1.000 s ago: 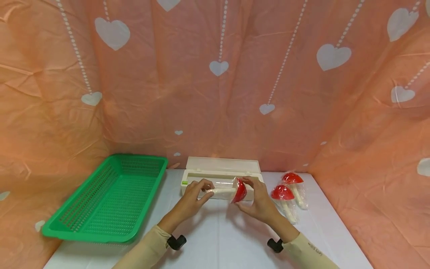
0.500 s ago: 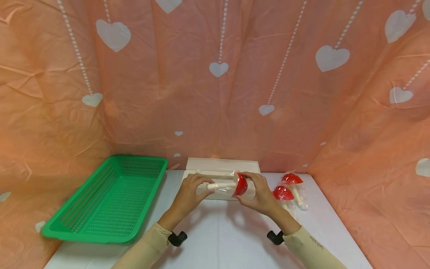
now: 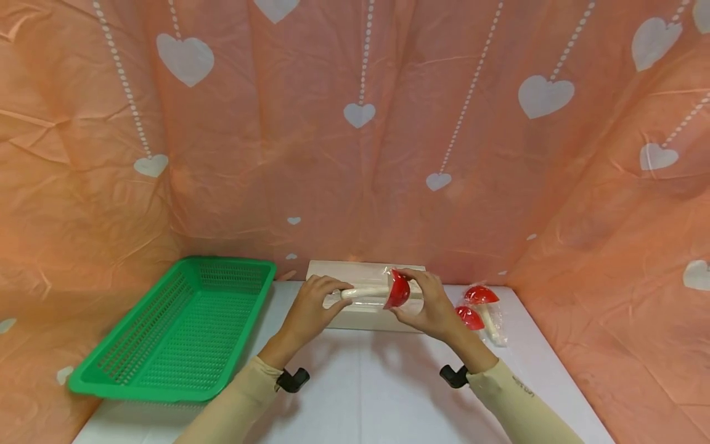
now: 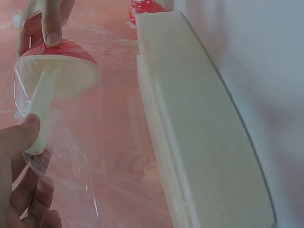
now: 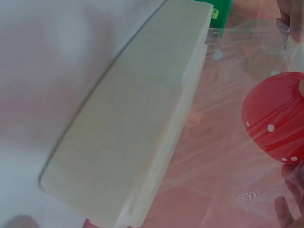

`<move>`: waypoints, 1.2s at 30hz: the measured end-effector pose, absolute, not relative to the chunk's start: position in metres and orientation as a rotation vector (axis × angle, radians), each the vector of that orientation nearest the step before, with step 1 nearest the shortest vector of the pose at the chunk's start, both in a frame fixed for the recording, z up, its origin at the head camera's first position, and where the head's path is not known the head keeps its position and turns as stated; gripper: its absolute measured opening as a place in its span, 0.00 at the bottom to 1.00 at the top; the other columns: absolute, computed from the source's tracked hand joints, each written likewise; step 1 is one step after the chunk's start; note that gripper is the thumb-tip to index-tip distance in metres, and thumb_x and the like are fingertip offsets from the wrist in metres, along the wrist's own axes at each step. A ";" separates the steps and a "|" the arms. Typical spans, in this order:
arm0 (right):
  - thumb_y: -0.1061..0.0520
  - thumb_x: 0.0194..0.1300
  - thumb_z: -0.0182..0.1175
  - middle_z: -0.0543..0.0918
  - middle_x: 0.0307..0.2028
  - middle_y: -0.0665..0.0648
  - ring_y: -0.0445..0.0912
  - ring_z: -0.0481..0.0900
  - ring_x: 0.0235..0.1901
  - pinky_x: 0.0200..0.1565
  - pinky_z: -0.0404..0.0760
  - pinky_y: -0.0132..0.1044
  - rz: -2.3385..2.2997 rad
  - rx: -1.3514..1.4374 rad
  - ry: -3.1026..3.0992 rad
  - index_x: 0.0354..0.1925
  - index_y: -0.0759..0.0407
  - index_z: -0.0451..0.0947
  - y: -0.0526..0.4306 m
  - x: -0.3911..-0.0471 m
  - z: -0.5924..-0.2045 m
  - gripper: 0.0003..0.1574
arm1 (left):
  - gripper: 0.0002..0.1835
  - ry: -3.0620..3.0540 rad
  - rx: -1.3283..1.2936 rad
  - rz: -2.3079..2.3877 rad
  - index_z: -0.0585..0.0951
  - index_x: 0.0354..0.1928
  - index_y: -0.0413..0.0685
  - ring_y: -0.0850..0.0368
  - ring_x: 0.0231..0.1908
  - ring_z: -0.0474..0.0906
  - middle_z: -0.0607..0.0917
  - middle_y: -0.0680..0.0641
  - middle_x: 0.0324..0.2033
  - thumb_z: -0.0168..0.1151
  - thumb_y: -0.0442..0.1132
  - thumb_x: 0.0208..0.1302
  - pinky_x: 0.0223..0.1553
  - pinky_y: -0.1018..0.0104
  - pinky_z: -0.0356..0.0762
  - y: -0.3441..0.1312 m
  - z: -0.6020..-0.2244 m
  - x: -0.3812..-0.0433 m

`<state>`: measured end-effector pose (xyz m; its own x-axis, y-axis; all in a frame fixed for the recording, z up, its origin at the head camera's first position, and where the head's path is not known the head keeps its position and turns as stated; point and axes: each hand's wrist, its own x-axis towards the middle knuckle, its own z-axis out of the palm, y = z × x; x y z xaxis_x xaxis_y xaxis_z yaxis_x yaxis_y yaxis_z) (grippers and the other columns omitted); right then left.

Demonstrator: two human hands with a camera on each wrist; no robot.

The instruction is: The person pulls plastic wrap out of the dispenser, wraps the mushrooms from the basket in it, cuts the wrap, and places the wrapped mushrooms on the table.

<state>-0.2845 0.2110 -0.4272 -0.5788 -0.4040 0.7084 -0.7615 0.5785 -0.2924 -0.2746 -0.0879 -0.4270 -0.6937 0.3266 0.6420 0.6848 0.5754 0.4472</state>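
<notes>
A toy mushroom with a red cap and pale stem (image 3: pixel 363 292) lies sideways between the two hands, over the long white box (image 3: pixel 371 320). The left hand (image 3: pixel 307 311) pinches the stem's end between thumb and fingers. At the other end, the right hand (image 3: pixel 435 308) grips the cap, its fingers spread over the top and thumb below. White dots show on the cap (image 5: pixel 270 118) in the right wrist view. Clear plastic film (image 4: pixel 76 166) surrounds the mushroom and spreads beside the box in the left wrist view. The box's raised lid (image 3: pixel 349 269) leans at the back.
Two more red-capped mushrooms in clear film, a rear one (image 3: pixel 481 295) and a nearer one (image 3: pixel 469 317) partly behind the right hand, lie at the right. A green plastic basket (image 3: pixel 161 392) stands at the left. Pink curtain (image 3: pixel 355 185) encloses the white table (image 3: pixel 355 394).
Both hands have raised the mushroom and carried it away from the person, from the box's front to over the box. Clear film moves with it.
</notes>
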 end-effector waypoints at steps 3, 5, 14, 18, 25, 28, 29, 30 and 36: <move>0.55 0.48 0.85 0.84 0.58 0.59 0.55 0.79 0.59 0.63 0.71 0.58 0.788 0.908 -2.224 0.68 0.61 0.74 0.212 -0.287 -0.423 0.51 | 0.16 -2.315 -0.796 -0.966 0.91 0.53 0.55 0.53 0.45 0.78 0.90 0.52 0.47 0.80 0.40 0.63 0.49 0.53 0.77 -0.086 -0.422 -0.277; 0.55 0.48 0.86 0.84 0.58 0.59 0.57 0.78 0.59 0.63 0.71 0.61 0.781 0.895 -2.230 0.67 0.62 0.74 0.212 -0.288 -0.420 0.51 | 0.16 -2.316 -0.787 -0.975 0.91 0.52 0.54 0.52 0.45 0.78 0.90 0.52 0.47 0.80 0.40 0.63 0.49 0.53 0.78 -0.086 -0.418 -0.279; 0.56 0.47 0.87 0.84 0.58 0.60 0.58 0.77 0.58 0.63 0.69 0.60 0.799 0.901 -2.200 0.67 0.61 0.74 0.213 -0.290 -0.411 0.52 | 0.16 -2.264 -0.777 -0.959 0.91 0.51 0.52 0.48 0.49 0.81 0.91 0.49 0.48 0.81 0.39 0.61 0.56 0.45 0.77 -0.084 -0.411 -0.283; 0.58 0.46 0.86 0.84 0.56 0.61 0.58 0.77 0.57 0.62 0.68 0.58 0.786 0.916 -2.163 0.67 0.63 0.74 0.213 -0.292 -0.409 0.51 | 0.16 -2.246 -0.784 -0.974 0.91 0.51 0.50 0.45 0.52 0.82 0.91 0.48 0.48 0.81 0.39 0.61 0.68 0.38 0.71 -0.083 -0.406 -0.284; 0.59 0.46 0.86 0.84 0.54 0.60 0.58 0.78 0.55 0.63 0.66 0.57 0.806 0.952 -2.101 0.68 0.63 0.75 0.213 -0.295 -0.402 0.52 | 0.17 -2.221 -0.782 -0.960 0.91 0.52 0.51 0.45 0.52 0.81 0.91 0.48 0.50 0.81 0.39 0.61 0.62 0.41 0.74 -0.083 -0.400 -0.285; 0.60 0.46 0.86 0.84 0.53 0.60 0.57 0.78 0.55 0.63 0.65 0.56 0.804 0.958 -2.084 0.68 0.63 0.74 0.213 -0.296 -0.399 0.52 | 0.17 -2.212 -0.776 -0.959 0.91 0.52 0.51 0.46 0.49 0.81 0.91 0.48 0.49 0.81 0.39 0.60 0.58 0.43 0.76 -0.083 -0.397 -0.285; 0.60 0.47 0.86 0.84 0.54 0.60 0.57 0.78 0.55 0.64 0.65 0.56 0.804 0.958 -2.081 0.68 0.63 0.74 0.213 -0.296 -0.398 0.52 | 0.17 -2.210 -0.775 -0.961 0.91 0.52 0.51 0.46 0.48 0.81 0.91 0.48 0.49 0.81 0.39 0.60 0.57 0.43 0.76 -0.083 -0.395 -0.285; 0.60 0.47 0.86 0.84 0.54 0.60 0.57 0.78 0.55 0.64 0.65 0.55 0.802 0.959 -2.079 0.68 0.63 0.74 0.213 -0.297 -0.397 0.53 | 0.17 -2.209 -0.775 -0.961 0.91 0.52 0.51 0.46 0.48 0.81 0.91 0.48 0.48 0.81 0.39 0.60 0.58 0.43 0.76 -0.083 -0.394 -0.285; 0.62 0.46 0.86 0.84 0.56 0.60 0.57 0.78 0.56 0.63 0.66 0.55 0.819 0.955 -2.064 0.69 0.63 0.74 0.214 -0.295 -0.390 0.53 | 0.17 -2.208 -0.767 -0.967 0.91 0.52 0.47 0.45 0.50 0.81 0.91 0.46 0.48 0.80 0.41 0.62 0.69 0.40 0.70 -0.082 -0.387 -0.285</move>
